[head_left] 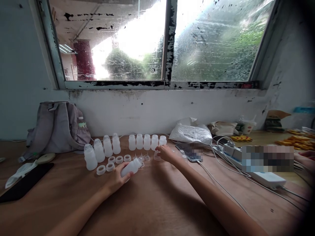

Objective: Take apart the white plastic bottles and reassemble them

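Observation:
My left hand [120, 177] is wrapped round a frosted baby bottle [130, 167], tilted with its neck to the upper right. My right hand [165, 153] reaches forward, its fingers closed at a clear bottle cap [157, 156] on the table. Clear nipples [147, 157] lie between the hands, partly behind the held bottle. Several white collar rings [119, 159] lie left of them. Behind stands a row of open frosted bottles [139, 141]. At the left, several bottles with clear caps [99, 151] stand upright in a slanting line.
A phone [188, 152] with a cable lies right of my right hand, near a white power strip [265, 178]. A silvery plastic bag [190, 132] rests against the wall. At left are a grey backpack [57, 126] and a black flat object [27, 182]. Another person's hand [307, 154] shows far right.

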{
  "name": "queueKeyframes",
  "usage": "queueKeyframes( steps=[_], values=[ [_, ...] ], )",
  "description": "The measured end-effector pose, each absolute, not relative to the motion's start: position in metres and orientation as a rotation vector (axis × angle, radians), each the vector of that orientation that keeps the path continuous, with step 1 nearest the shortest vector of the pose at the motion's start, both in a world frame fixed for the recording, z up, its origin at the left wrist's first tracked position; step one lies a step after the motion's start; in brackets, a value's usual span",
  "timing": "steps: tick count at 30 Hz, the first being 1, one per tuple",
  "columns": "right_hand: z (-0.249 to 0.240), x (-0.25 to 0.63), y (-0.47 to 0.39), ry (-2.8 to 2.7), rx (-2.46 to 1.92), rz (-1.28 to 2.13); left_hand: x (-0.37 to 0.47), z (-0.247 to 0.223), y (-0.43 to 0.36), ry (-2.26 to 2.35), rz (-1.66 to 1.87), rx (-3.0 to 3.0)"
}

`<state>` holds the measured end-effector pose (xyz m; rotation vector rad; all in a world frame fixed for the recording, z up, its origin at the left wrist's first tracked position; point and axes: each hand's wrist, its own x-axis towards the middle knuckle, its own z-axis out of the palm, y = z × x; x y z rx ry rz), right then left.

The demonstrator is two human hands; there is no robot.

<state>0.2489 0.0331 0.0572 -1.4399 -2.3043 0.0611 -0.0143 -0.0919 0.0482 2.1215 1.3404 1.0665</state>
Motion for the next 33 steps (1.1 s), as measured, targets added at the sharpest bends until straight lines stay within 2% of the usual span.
queueKeyframes(
  steps=[3, 8, 13, 33],
  values=[
    [0.070, 0.245, 0.029, -2.243, -1.399, 0.142, -0.014, 0.050, -0.093, 1.349, 1.063, 2.092],
    [0.096, 0.230, 0.006, -1.964, -0.968, 0.762, -0.014, 0.052, -0.094, 1.322, 1.098, 2.064],
    [0.098, 0.212, -0.012, -1.905, -0.833, 1.072, -0.015, 0.048, -0.092, 1.327, 1.096, 2.055],
    [0.084, 0.204, -0.015, -1.963, -0.726, 1.286, -0.016, 0.038, -0.086, 1.151, 1.106, 1.991]
  ],
)
